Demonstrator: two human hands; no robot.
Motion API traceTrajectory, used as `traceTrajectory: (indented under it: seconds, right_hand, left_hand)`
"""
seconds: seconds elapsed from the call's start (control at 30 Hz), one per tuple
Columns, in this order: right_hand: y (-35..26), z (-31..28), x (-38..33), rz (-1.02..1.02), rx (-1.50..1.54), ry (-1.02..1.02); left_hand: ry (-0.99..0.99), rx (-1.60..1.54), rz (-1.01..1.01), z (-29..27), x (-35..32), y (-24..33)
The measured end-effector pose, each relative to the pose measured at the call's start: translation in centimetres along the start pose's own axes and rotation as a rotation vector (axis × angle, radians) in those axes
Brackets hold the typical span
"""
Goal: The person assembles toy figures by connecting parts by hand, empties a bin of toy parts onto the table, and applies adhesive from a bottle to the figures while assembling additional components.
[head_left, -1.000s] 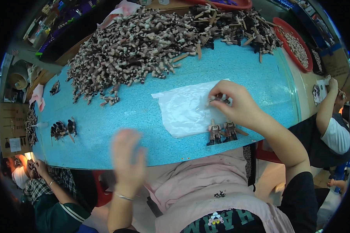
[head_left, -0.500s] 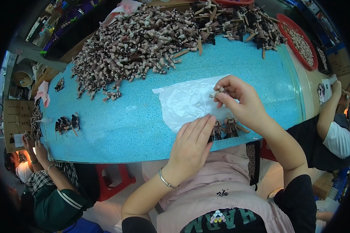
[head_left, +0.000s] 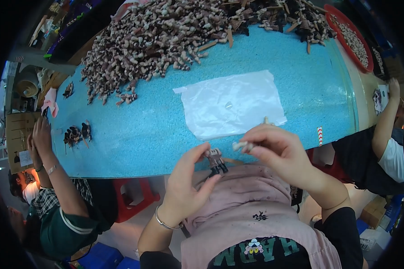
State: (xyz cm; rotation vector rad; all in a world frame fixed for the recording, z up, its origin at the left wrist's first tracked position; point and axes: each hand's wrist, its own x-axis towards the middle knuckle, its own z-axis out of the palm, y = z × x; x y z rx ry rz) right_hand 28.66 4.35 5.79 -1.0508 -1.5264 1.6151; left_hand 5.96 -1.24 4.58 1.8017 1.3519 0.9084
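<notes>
Left hand (head_left: pixel 188 184) pinches small dark-and-pale plastic figure (head_left: pixel 216 160) at near edge of blue speckled tabletop (head_left: pixel 134 134); right hand (head_left: pixel 274 150) grips small pale plastic piece (head_left: pixel 239 145) just beside it. Judgement: steady both, align piece squarely before pressing.

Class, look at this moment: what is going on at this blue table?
A person holds a small dark figurine in the left hand and a pale little piece in the right hand, near the table's edge. A clear plastic sheet lies ahead, with a big heap of figurines beyond it.
</notes>
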Motion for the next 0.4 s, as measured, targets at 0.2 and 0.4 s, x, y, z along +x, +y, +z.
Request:
traceTrajectory:
  seconds: [0.2, 0.4]
  right_hand:
    - [0.5, 3.1, -0.7, -0.095, -0.253, -0.187]
    - [1.2, 4.0, -1.0, -0.137, -0.305, -0.157]
  left_hand:
    - [-0.102, -0.094, -0.092, 0.3, -1.1, -0.2]
    - [-0.111, -0.077, -0.080, 0.3, -1.3, -0.5]
